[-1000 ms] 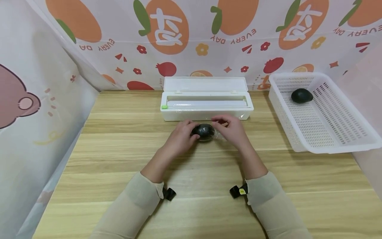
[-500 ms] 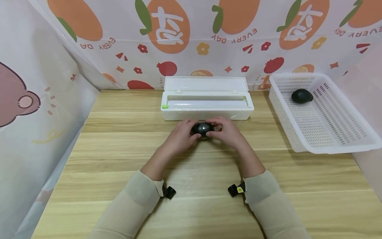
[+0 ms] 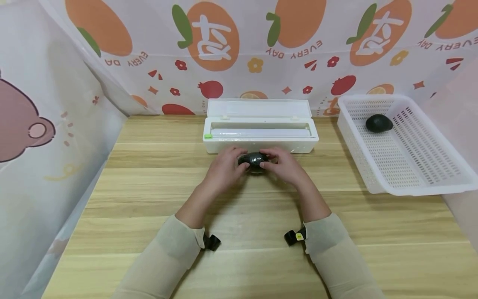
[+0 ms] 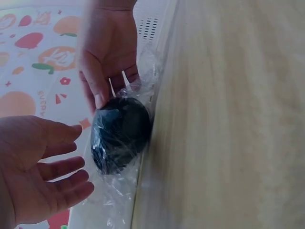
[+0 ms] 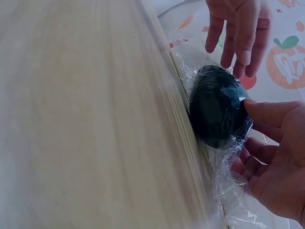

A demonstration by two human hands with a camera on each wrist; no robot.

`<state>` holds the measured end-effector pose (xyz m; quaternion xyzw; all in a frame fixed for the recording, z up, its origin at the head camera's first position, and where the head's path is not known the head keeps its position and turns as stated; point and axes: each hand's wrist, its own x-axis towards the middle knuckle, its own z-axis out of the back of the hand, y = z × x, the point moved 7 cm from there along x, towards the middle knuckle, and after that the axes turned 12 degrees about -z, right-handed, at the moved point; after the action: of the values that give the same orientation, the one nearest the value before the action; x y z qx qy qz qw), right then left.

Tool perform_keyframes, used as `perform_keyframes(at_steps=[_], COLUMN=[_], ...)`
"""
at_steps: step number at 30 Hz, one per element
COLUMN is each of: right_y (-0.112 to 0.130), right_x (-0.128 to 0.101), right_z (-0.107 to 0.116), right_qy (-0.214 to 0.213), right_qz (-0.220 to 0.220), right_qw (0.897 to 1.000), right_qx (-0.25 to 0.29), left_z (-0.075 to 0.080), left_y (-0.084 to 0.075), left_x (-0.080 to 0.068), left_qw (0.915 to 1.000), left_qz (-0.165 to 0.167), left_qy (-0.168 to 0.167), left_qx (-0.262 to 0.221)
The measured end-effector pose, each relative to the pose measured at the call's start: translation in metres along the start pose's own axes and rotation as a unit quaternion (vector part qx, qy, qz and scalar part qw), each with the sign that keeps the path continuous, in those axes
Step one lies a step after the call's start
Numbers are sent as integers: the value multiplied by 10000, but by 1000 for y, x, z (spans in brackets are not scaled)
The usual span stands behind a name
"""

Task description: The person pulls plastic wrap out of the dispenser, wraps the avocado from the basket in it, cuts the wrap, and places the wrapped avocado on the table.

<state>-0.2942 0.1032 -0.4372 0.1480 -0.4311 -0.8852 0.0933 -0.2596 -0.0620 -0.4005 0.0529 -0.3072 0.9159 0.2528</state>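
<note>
A: Both hands have closed in on the wrapped avocado (image 3: 253,159), just before the cling-film dispenser (image 3: 260,132).

B: Right hand (image 3: 284,165) pinches film; left hand (image 3: 224,167) cups it, fingers seemingly relaxed.

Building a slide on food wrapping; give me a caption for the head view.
Both hands press cling film around a dark avocado before the open film dispenser.

Staged tabletop booth: wooden table (image 3: 149,182) enclosed by fruit-print sheets (image 3: 261,50), with cling-film dispenser (image 3: 260,133) and white basket (image 3: 407,166).
</note>
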Motion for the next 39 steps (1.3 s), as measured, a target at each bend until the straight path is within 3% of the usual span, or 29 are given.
perform_keyframes(at_steps=[8, 15, 24, 27, 31, 39], right_y=[-3, -7, -3, 2, 6, 5], right_x=[1, 1, -7, -7, -5, -3], right_z=[-3, 1, 30, 25, 15, 11], right_qy=[-20, -167, -1176, -904, -592, -748], right_qz=[24, -141, -113, -189, -216, -33], right_qw=[10000, 9992, 9857, 9864, 9936, 9944], right_qx=[-11, 325, 1198, 1357, 943, 743], left_z=[-17, -22, -20, -20, -19, -20], left_y=[-1, 3, 7, 10, 13, 16], left_x=[7, 9, 15, 15, 16, 16], left_qw=[9977, 9984, 9988, 9990, 9993, 9996], left_qz=[-59, 33, 20, 24, 36, 40], left_qy=[505, 324, 303, 305, 298, 294], left_qx=[455, 461, 380, 331, 233, 10])
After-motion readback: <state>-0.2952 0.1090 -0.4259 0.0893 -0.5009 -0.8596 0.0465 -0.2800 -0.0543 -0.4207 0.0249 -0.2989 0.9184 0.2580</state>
